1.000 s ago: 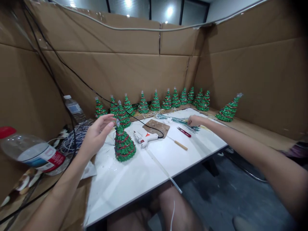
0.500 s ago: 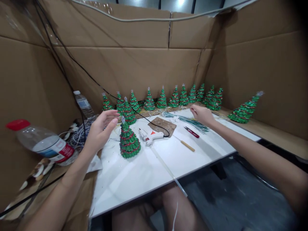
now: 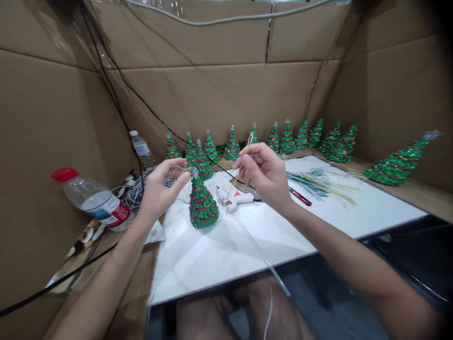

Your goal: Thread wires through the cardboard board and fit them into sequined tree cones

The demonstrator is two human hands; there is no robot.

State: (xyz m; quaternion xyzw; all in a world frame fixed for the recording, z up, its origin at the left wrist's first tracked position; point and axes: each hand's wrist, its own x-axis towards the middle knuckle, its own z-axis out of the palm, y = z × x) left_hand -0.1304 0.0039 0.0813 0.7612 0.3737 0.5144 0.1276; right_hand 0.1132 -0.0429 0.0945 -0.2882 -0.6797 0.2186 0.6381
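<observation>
A green beaded tree with red garland (image 3: 204,208) stands upright on the white board (image 3: 191,278). My left hand (image 3: 161,189) is raised just left of its top, fingers and thumb apart, holding nothing. Right of the tree, above the glue gun (image 3: 240,200), my right hand (image 3: 264,174) pinches a thin yellowish strand (image 3: 238,175) with a small loop at its upper end. The glue gun lies on the board, a clear glue stick (image 3: 279,281) reaching past the front edge.
Several similar trees (image 3: 232,144) line the back, and one tilted tree (image 3: 396,165) is at the right. Green and yellow strands (image 3: 314,184) lie beside red snips (image 3: 300,196). A red-capped bottle (image 3: 102,205) leans at the left, and a black cable (image 3: 148,106) crosses behind.
My right hand has moved left from the strands at the back and now holds up a yellowish strand. My left hand stays open by the tree. The whole view has shifted.
</observation>
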